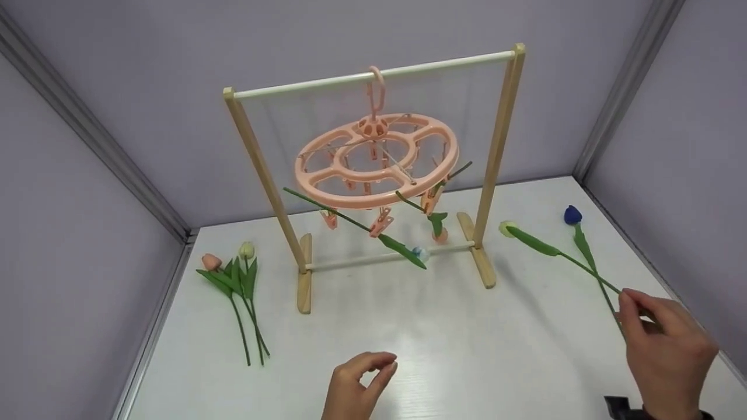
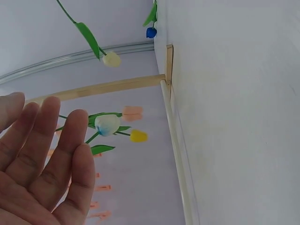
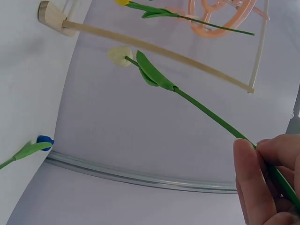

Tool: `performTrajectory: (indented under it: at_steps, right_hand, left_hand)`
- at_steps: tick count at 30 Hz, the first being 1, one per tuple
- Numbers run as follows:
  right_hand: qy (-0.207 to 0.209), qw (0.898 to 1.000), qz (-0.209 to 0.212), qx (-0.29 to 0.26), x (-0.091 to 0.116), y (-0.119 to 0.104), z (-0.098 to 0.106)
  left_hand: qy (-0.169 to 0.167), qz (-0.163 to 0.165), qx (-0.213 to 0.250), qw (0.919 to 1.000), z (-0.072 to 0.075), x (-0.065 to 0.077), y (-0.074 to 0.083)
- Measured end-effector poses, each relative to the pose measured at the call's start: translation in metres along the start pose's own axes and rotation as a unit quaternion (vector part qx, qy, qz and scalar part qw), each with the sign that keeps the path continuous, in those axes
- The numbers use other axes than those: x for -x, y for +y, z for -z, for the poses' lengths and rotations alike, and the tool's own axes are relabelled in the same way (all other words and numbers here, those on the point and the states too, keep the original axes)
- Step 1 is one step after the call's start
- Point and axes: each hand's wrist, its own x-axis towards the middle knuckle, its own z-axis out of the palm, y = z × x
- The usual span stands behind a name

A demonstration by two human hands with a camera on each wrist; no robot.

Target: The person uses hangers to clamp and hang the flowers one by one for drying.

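My right hand (image 1: pixel 671 344) pinches the stem of a cream artificial tulip (image 1: pixel 534 241), its bloom pointing left toward the stand. Beyond that stem a blue tulip (image 1: pixel 573 216) lies on the table. My left hand (image 1: pixel 356 388) hovers near the front, thumb and forefinger slightly apart and holding nothing. A round pink clip hanger (image 1: pixel 356 202) hangs from the stand's white bar (image 1: pixel 303 86). Clipped to it are a white-and-blue tulip (image 1: pixel 402 251) and a pink tulip (image 1: pixel 439 233). The left wrist view also shows a yellow tulip (image 2: pixel 138 136) among them.
The wooden stand (image 1: pixel 501 140) has feet on the white table (image 1: pixel 408 326). At the left lie a pink tulip (image 1: pixel 212 262) and a cream tulip (image 1: pixel 247 251), stems bunched together. Grey panels (image 1: pixel 671 146) enclose the back and sides.
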Motion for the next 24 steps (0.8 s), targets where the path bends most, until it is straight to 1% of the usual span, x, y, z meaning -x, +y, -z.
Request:
performTrajectory:
  at_steps: [4, 9, 11, 18, 21, 24]
  right_hand:
    - [-0.015, 0.999, 0.028, -0.034, 0.008, -0.009, -0.001]
    - [-0.05, 0.996, 0.051, -0.055, 0.016, -0.021, -0.003]
    - [-0.06, 0.994, 0.063, -0.067, 0.02, -0.024, -0.004]
    - [-0.085, 0.987, 0.115, -0.078, 0.039, -0.04, -0.007]
    - [-0.1, 0.981, 0.14, -0.089, 0.042, -0.048, -0.005]
    - [-0.115, 0.975, 0.161, -0.098, 0.042, -0.057, -0.003]
  left_hand:
    - [0.008, -0.009, 0.001, 0.9999, 0.0, -0.002, 0.0]
    - [0.003, 0.007, 0.006, 1.0, -0.001, -0.003, 0.003]
    - [0.001, 0.006, 0.007, 1.0, 0.0, -0.003, 0.004]
    - [-0.002, -0.018, 0.003, 0.9998, 0.001, -0.002, 0.006]
    - [-0.004, -0.027, 0.006, 0.9996, 0.0, -0.004, 0.008]
    - [-0.004, -0.045, 0.011, 0.9989, 0.0, -0.007, 0.011]
